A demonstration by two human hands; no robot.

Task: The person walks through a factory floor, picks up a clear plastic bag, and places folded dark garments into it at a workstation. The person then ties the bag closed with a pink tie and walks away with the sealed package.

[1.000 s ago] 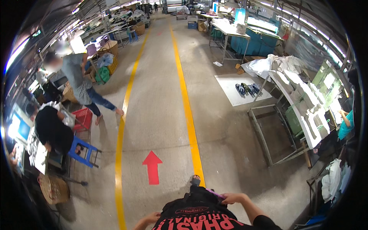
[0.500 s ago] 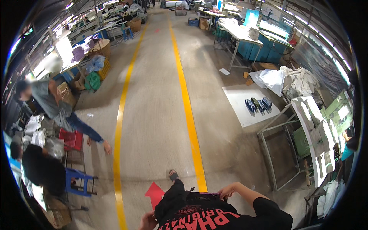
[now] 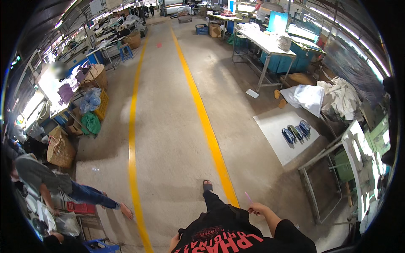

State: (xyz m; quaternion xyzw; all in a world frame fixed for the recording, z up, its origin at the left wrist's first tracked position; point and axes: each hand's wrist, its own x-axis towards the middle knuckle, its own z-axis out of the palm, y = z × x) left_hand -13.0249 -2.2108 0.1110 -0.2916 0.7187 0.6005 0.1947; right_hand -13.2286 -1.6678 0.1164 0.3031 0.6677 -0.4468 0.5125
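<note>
My right hand (image 3: 258, 208) is out to the right of my black shirt, its fingers closed on a thin pink stick-like thing (image 3: 248, 197) that points up and away. What exactly this thing is stays too small to make out. At the lower edge, beside the left side of my shirt, only a bit of my left hand (image 3: 174, 241) shows. A small dark object (image 3: 181, 231) is next to it. Its fingers are hidden behind the shirt and the picture's edge. My sandalled foot (image 3: 207, 185) is stepping on the concrete floor between two yellow lines.
A person in grey (image 3: 46, 175) bends over a workplace at the left, one leg reaching toward the left yellow line (image 3: 132, 147). Baskets (image 3: 61, 149) and a green bag (image 3: 90, 123) line that side. At the right are a white sheet with sandals (image 3: 296, 131), a metal frame (image 3: 314, 198) and tables (image 3: 270, 42).
I have moved forward along the aisle. My right hand has come away from my waist with the pink thing. The person in grey has bent down, and the seated person has mostly slipped out of view.
</note>
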